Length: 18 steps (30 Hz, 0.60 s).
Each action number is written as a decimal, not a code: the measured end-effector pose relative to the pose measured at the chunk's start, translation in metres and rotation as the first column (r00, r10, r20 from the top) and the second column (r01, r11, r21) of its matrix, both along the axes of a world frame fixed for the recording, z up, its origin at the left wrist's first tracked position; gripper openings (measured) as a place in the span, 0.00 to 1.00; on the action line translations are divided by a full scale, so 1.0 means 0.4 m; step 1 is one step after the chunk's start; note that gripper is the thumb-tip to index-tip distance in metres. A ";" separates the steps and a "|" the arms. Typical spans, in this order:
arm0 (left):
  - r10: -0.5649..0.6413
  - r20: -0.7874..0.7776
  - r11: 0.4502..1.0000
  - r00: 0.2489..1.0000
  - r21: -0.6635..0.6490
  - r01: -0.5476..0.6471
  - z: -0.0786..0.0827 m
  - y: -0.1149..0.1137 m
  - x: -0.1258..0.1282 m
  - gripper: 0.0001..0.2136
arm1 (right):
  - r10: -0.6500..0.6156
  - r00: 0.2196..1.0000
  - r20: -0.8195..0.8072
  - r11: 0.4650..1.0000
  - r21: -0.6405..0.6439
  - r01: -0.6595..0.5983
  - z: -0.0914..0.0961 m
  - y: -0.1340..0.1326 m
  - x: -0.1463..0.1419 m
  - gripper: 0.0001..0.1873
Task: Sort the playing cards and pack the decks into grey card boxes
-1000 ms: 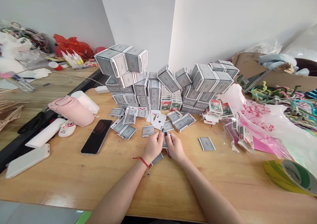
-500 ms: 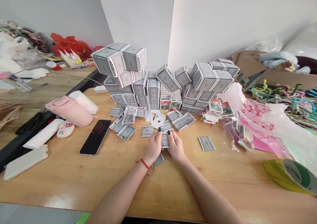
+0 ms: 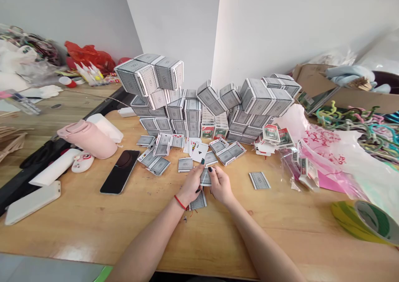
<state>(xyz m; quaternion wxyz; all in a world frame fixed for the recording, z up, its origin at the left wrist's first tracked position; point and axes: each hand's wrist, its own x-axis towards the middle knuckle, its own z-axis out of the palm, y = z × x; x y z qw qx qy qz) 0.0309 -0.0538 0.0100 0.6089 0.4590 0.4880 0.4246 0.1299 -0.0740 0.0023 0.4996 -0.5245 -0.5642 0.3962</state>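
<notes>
My left hand (image 3: 190, 184) and my right hand (image 3: 220, 184) meet over the middle of the wooden table (image 3: 93, 228). Between their fingertips they pinch a small stack of grey-backed playing cards (image 3: 205, 177), held tilted up. A second small stack of cards (image 3: 198, 201) lies on the table just under my left wrist, which wears a red string. Loose cards (image 3: 186, 164) and a face-up card (image 3: 200, 151) lie scattered just beyond my hands.
A tall pile of grey card packs (image 3: 174, 95) stands at the back. A black phone (image 3: 120, 171), pink bottle (image 3: 89, 138) and white case (image 3: 31, 202) lie left. A single pack (image 3: 259, 180), plastic bags (image 3: 327, 157) and tape rolls (image 3: 368, 221) lie right.
My hands have lifted and tilted the small stack of cards between them. The stack lying under my left wrist now shows more fully. The view has shifted slightly.
</notes>
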 end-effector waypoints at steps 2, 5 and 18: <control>-0.020 0.011 0.998 1.000 -0.061 0.020 0.004 0.000 -0.002 0.19 | -0.026 0.999 -0.029 1.000 -0.008 0.026 -0.003 0.001 -0.003 0.17; 0.029 -0.067 0.999 0.997 0.027 -0.027 0.003 -0.002 -0.006 0.18 | -0.048 0.996 -0.080 0.997 -0.060 0.043 -0.006 0.006 -0.004 0.18; 0.121 -0.105 0.970 0.987 0.223 -0.095 -0.020 -0.011 0.000 0.17 | -0.142 0.990 0.003 0.990 -0.013 0.142 -0.011 0.005 -0.005 0.20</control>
